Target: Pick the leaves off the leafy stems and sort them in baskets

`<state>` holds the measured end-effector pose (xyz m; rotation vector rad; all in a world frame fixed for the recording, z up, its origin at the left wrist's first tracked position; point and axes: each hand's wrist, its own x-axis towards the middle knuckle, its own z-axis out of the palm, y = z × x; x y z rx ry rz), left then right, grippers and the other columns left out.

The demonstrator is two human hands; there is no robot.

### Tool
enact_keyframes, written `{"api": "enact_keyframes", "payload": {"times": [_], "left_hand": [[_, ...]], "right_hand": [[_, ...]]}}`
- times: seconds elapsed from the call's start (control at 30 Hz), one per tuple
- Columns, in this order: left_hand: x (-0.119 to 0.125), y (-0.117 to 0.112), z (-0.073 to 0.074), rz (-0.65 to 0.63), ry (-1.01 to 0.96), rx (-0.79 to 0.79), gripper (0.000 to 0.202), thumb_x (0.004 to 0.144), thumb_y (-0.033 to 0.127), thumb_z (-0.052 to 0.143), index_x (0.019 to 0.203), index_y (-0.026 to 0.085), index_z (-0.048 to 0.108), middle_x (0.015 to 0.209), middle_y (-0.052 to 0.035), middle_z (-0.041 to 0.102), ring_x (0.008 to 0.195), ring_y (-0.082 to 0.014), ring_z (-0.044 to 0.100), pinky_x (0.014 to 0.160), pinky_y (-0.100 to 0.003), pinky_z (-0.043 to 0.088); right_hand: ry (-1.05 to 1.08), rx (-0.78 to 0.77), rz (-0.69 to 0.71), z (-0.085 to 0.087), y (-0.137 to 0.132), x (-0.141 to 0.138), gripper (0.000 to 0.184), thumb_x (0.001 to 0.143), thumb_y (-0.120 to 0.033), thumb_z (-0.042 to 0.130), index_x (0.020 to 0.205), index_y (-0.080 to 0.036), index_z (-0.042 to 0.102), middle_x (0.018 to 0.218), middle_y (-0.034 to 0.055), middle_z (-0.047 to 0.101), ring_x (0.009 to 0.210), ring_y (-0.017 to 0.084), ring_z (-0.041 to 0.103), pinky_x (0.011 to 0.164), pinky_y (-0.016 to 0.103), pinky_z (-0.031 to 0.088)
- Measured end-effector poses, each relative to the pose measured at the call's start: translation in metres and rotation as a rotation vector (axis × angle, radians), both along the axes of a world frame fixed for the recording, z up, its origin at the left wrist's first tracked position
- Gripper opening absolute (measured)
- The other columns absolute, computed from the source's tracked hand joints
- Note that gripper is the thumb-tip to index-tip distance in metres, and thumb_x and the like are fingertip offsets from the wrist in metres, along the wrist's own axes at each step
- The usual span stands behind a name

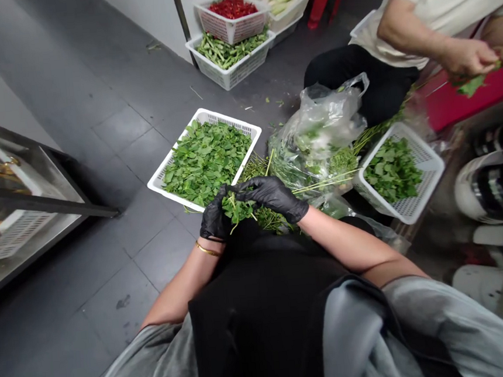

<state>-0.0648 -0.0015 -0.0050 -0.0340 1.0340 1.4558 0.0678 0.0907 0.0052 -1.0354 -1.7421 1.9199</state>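
Note:
A small bunch of leafy greens (237, 208) is between my two black-gloved hands, above my lap. My left hand (216, 216) is closed around the leaves from the left side. From the right, my right hand (274, 196) reaches over with its fingers pinched at the top of the same bunch. Just beyond my hands lies a white plastic basket (160, 187) heaped with picked green leaves (207, 160). Loose stems (272, 219) lie below and beside my right hand. Part of the bunch is hidden by my fingers.
A clear plastic bag (328, 111) of greens sits right of the basket, near a second white basket (430, 167). A seated co-worker's hands (471, 58) hold leaves. Stacked baskets (228, 76) with red and green vegetables stand behind. A metal shelf (81, 206) is on the left.

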Motion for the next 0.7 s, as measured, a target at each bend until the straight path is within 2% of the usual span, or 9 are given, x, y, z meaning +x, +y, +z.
{"api": "enact_keyframes", "payload": {"times": [0.07, 0.13, 0.17, 0.23, 0.33, 0.4, 0.5, 0.6, 0.7], "left_hand": [[-0.002, -0.004, 0.0, -0.048, -0.028, 0.047, 0.041, 0.086, 0.06, 0.067, 0.084, 0.02, 0.072, 0.076, -0.0069, 0.074, 0.087, -0.0262, 0.074, 0.077, -0.039, 0.062], [-0.002, -0.008, 0.001, -0.084, 0.058, 0.112, 0.047, 0.082, 0.066, 0.068, 0.088, 0.019, 0.073, 0.085, -0.0087, 0.076, 0.096, -0.0286, 0.073, 0.081, -0.04, 0.061], [-0.003, -0.009, 0.001, -0.099, 0.128, 0.141, 0.044, 0.078, 0.062, 0.074, 0.089, 0.019, 0.074, 0.088, -0.0086, 0.077, 0.098, -0.0288, 0.072, 0.084, -0.04, 0.06], [-0.006, -0.009, -0.001, -0.123, 0.267, 0.174, 0.037, 0.067, 0.044, 0.087, 0.09, 0.018, 0.076, 0.094, -0.0068, 0.078, 0.097, -0.0271, 0.071, 0.088, -0.038, 0.057], [-0.015, -0.009, -0.009, -0.126, 0.397, 0.188, 0.042, 0.056, 0.026, 0.091, 0.094, 0.019, 0.076, 0.1, -0.0054, 0.078, 0.092, -0.0245, 0.071, 0.089, -0.036, 0.057], [-0.022, -0.01, -0.018, -0.102, 0.413, 0.206, 0.038, 0.06, 0.027, 0.086, 0.095, 0.021, 0.075, 0.102, -0.0066, 0.078, 0.092, -0.0257, 0.072, 0.088, -0.038, 0.058], [-0.028, -0.014, -0.03, -0.067, 0.388, 0.229, 0.029, 0.068, 0.03, 0.074, 0.096, 0.023, 0.074, 0.103, -0.0083, 0.078, 0.094, -0.0291, 0.073, 0.086, -0.043, 0.059], [-0.028, -0.016, -0.036, -0.047, 0.523, 0.234, 0.022, 0.073, 0.032, 0.071, 0.093, 0.023, 0.073, 0.106, -0.0088, 0.078, 0.099, -0.0303, 0.073, 0.09, -0.046, 0.058], [-0.024, -0.013, -0.036, -0.014, 0.669, 0.209, 0.019, 0.071, 0.029, 0.078, 0.088, 0.023, 0.074, 0.109, -0.0096, 0.077, 0.104, -0.03, 0.071, 0.097, -0.044, 0.056]], "right_hand": [[0.026, 0.023, -0.096, -0.003, -0.001, 0.001, 0.046, 0.068, -0.054, 0.083, 0.096, -0.018, 0.079, 0.096, 0.0049, 0.078, 0.072, 0.017, 0.066, 0.059, 0.027, 0.051], [0.064, 0.096, -0.163, -0.005, -0.004, -0.002, 0.046, 0.069, -0.055, 0.083, 0.095, -0.017, 0.077, 0.097, 0.0056, 0.078, 0.082, 0.02, 0.07, 0.071, 0.03, 0.056], [0.085, 0.127, -0.178, -0.006, -0.006, -0.004, 0.045, 0.069, -0.054, 0.083, 0.094, -0.018, 0.076, 0.1, 0.0061, 0.078, 0.088, 0.021, 0.071, 0.079, 0.032, 0.057], [0.122, 0.138, -0.185, -0.008, -0.008, -0.009, 0.045, 0.068, -0.051, 0.085, 0.098, -0.018, 0.075, 0.109, 0.0072, 0.077, 0.101, 0.023, 0.07, 0.093, 0.035, 0.056], [0.177, 0.046, -0.142, -0.012, -0.008, -0.015, 0.058, 0.064, -0.046, 0.09, 0.113, -0.02, 0.072, 0.124, 0.0079, 0.073, 0.109, 0.023, 0.068, 0.097, 0.035, 0.056], [0.216, -0.007, -0.085, -0.015, -0.009, -0.016, 0.066, 0.063, -0.043, 0.091, 0.122, -0.021, 0.069, 0.131, 0.0075, 0.07, 0.114, 0.023, 0.065, 0.098, 0.035, 0.055], [0.222, -0.04, -0.064, -0.018, -0.012, -0.017, 0.07, 0.063, -0.042, 0.091, 0.126, -0.022, 0.068, 0.129, 0.0075, 0.07, 0.115, 0.022, 0.063, 0.098, 0.034, 0.055], [0.16, -0.065, -0.096, -0.019, -0.02, -0.018, 0.075, 0.064, -0.041, 0.09, 0.131, -0.019, 0.065, 0.125, 0.0084, 0.07, 0.109, 0.021, 0.065, 0.095, 0.033, 0.055], [0.093, -0.036, -0.088, -0.02, -0.029, -0.019, 0.073, 0.066, -0.037, 0.088, 0.132, -0.019, 0.064, 0.122, 0.0069, 0.072, 0.104, 0.02, 0.066, 0.095, 0.033, 0.054]]}}
